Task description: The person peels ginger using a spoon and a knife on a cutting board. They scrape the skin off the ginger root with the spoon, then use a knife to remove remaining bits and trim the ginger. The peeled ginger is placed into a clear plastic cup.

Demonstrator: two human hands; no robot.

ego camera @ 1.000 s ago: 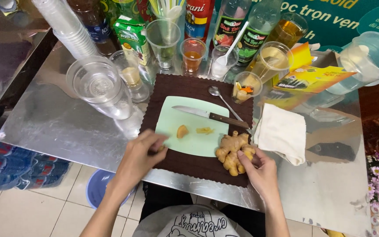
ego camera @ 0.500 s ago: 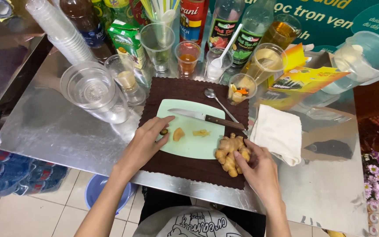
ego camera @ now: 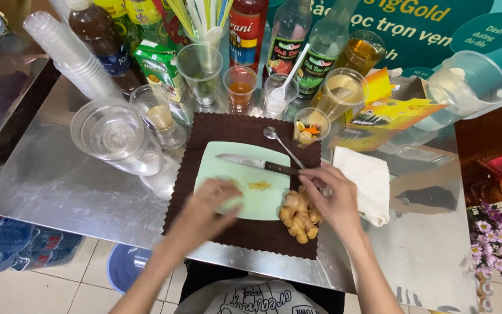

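My left hand (ego camera: 213, 200) hovers blurred over the near left part of a pale green cutting board (ego camera: 245, 174), fingers curled; the small ginger piece seen earlier is hidden under it. A few thin ginger slivers (ego camera: 260, 186) lie mid-board. My right hand (ego camera: 329, 195) is spread over the top of a knobbly ginger root (ego camera: 297, 218) at the board's right corner. Its fingertips are at the dark handle end of a knife (ego camera: 262, 164) lying across the board's far edge. The board rests on a brown mat (ego camera: 233, 238).
A spoon (ego camera: 278, 141) and a folded white cloth (ego camera: 364, 180) lie to the right. Stacked clear cups (ego camera: 114, 136), glasses, a small cup of fruit bits (ego camera: 309, 125), syrup bottles (ego camera: 245, 26), straws and a big plastic jug (ego camera: 466, 84) crowd the back of the metal table (ego camera: 59, 186).
My left hand reached to the ginger piece on the board, then drew back toward me; the piece no longer shows. My right hand lifted from the root's side toward the knife handle.
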